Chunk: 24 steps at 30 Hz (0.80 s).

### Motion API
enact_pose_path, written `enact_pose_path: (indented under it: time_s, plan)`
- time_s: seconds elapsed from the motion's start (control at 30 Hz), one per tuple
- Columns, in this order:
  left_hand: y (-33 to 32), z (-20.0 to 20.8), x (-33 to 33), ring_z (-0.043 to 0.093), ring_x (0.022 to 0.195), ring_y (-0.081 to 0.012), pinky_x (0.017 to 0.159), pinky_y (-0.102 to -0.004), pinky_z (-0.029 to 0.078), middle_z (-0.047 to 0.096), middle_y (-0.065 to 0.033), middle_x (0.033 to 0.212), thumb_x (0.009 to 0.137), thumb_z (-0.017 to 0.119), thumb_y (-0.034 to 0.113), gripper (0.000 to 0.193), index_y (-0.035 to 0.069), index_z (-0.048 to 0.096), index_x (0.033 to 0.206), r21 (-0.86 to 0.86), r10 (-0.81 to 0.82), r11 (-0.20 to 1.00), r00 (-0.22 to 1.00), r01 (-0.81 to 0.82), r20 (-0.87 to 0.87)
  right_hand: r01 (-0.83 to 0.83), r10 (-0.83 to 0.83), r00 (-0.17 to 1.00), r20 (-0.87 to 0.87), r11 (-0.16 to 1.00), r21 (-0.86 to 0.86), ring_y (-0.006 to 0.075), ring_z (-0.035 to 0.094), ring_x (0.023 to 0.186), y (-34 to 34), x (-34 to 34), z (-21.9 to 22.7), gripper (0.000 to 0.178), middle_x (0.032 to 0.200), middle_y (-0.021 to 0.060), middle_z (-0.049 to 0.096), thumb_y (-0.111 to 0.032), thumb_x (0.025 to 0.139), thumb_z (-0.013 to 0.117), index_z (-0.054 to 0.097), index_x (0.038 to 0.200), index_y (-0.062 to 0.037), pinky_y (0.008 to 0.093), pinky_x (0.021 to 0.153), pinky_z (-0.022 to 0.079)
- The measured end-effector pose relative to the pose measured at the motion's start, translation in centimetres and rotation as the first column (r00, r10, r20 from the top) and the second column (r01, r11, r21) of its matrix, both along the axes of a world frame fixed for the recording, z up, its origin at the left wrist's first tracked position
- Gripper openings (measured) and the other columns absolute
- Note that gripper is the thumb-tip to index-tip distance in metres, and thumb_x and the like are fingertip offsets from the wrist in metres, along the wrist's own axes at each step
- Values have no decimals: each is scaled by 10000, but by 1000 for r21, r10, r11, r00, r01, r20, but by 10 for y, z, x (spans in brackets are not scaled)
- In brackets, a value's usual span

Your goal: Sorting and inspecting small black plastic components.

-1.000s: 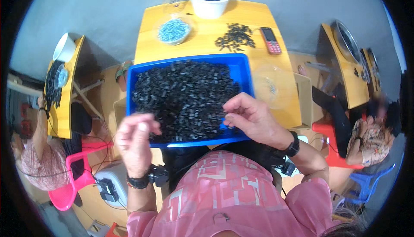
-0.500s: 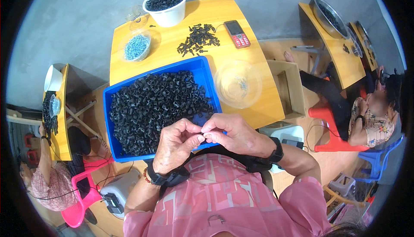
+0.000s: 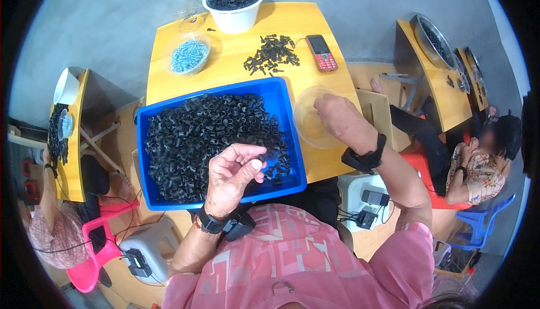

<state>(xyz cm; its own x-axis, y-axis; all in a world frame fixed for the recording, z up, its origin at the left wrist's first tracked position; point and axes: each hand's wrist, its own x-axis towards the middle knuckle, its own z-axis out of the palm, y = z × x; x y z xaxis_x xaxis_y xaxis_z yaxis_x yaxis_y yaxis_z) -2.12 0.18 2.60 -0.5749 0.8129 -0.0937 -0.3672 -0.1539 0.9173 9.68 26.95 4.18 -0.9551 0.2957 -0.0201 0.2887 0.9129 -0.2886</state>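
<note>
My left hand (image 3: 232, 178) is closed over the near edge of the blue tray (image 3: 299, 157), pinching a small black plastic clip (image 3: 260, 158) between thumb and fingers. Beneath and beyond it, the tray holds a heap of black plastic clips (image 3: 208, 134). My right hand (image 3: 344, 119) reaches over the clear plastic bowl (image 3: 304, 119) right of the tray. Its fingers are curled down into the bowl, and their tips are partly hidden, so anything between them does not show.
On the yellow table (image 3: 236, 56) are a bowl of small bluish metal pieces (image 3: 188, 56), loose black pieces (image 3: 272, 53), a red-and-black phone (image 3: 322, 53) and a white bucket (image 3: 235, 19) of black parts. Other people sit at tables left and right. A cardboard box (image 3: 376, 109) stands beside the table.
My hands have parted. My right hand has moved right and away from me to the clear bowl; my left stays over the tray with the clip. The view has shifted slightly.
</note>
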Motion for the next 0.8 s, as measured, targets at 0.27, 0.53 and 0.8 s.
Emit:
enact_pose_path:
  time_s: [0.27, 0.53, 0.8]
  plan:
    - [-7, -8, -9, 642, 699, -135, 616, -278, 550, 682, -115, 888, 899, 680, 58, 189, -24, 632, 1062, 5, -15, 1000, 993, 14, 119, -124, 120, 992, 46, 987, 98, 439, 633, 880, -4, -9, -12, 91, 897, 257, 610, 12, 778, 553, 606, 847, 37, 492, 761, 521]
    - [-12, -8, 1, 639, 680, -126, 661, -250, 534, 691, -103, 872, 902, 692, 78, 197, -15, 639, 1067, -28, -49, 998, 993, 52, 104, -87, -119, 952, -281, 777, -623, 288, 683, 787, -13, -8, 15, 152, 917, 169, 683, 10, 857, 639, 659, 1007, 26, 327, 694, 553]
    - [-12, -9, -1, 632, 675, -121, 661, -248, 532, 695, -109, 882, 898, 691, 59, 205, -24, 650, 1081, -62, -23, 998, 992, 31, 122, -123, -332, 929, -163, 140, -983, 186, 699, 819, -60, -5, 15, 170, 980, 129, 702, -11, 909, 651, 673, 1078, -5, 275, 683, 549]
